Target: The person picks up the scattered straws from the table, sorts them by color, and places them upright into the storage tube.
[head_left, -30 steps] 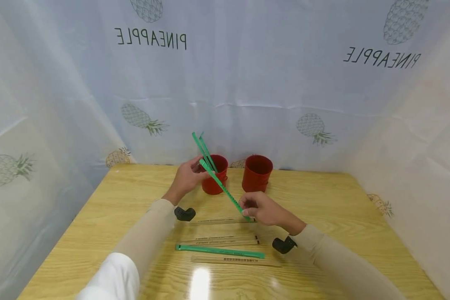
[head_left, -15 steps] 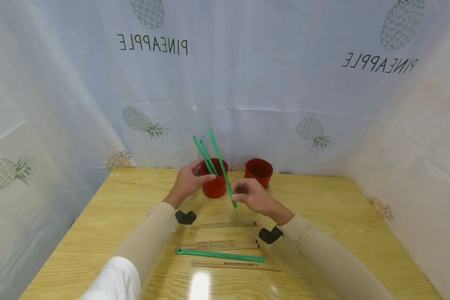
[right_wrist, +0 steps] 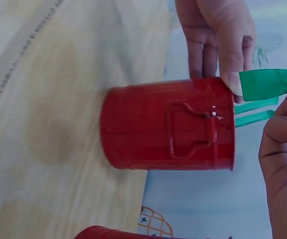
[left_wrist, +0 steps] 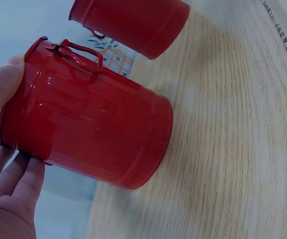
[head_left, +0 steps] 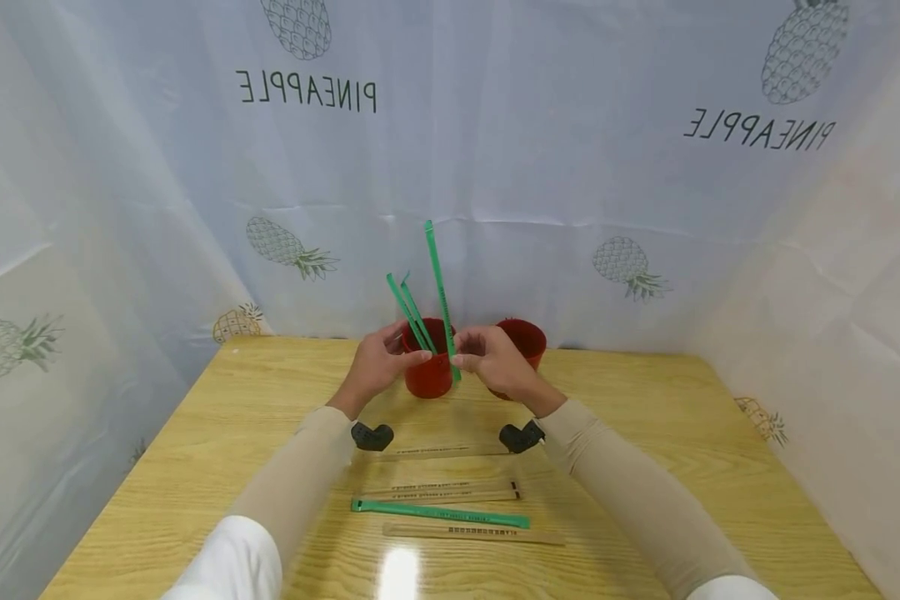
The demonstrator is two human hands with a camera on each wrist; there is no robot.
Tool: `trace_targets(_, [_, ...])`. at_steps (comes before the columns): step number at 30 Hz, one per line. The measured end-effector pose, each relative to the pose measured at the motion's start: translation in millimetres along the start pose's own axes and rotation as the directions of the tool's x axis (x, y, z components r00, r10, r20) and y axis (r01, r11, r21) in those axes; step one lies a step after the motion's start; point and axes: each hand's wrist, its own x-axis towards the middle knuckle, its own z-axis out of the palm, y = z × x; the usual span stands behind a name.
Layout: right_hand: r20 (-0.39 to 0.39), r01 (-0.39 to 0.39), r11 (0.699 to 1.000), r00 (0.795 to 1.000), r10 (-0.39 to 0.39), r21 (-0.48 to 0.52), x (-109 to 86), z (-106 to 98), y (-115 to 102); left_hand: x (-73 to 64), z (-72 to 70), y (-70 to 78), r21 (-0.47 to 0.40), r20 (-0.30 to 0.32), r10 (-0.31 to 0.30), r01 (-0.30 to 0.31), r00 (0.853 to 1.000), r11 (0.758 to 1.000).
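My left hand grips the rim of the left red metal bucket, thumb on the near side and fingers behind. Two green wrapped straws lean inside it. Between thumb and fingers, my right hand pinches a third green wrapped straw near its bottom end. That straw stands nearly upright, and its lower tip overlaps the bucket's front in the head view. In the right wrist view, the straw's flat end sits just beyond the rim, close to the left thumb.
A second red bucket stands to the right, partly behind my right hand. Nearer me on the wooden table lie a green wrapped straw and several brown wrapped ones. A pineapple-print cloth hangs behind.
My right hand has moved up and left with the green straw, from over the table to the left bucket. The straw has turned from slanting to nearly upright. The left hand keeps its hold.
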Motion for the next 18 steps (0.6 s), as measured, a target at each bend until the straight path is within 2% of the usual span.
trace_targets(8, [-0.026, -0.049, 0.999, 0.998, 0.049, 0.016, 25.7, 6.9, -2.2, -1.8, -1.1, -3.6, -0.018, -0.005, -0.023, 0.022, 1.000, 1.000])
trace_targets(11, [-0.044, -0.061, 0.998, 0.997, 0.062, 0.018, 36.4, 8.2, -1.1, -1.3, -1.1, -3.7, -0.019, -0.015, -0.012, 0.012, 1.000, 1.000])
trace_targets(18, [-0.114, -0.113, 0.993, 0.987, 0.110, -0.017, 57.7, 6.9, 2.6, 0.8, -1.0, -3.6, -0.033, 0.008, 0.020, -0.020, 1.000, 0.999])
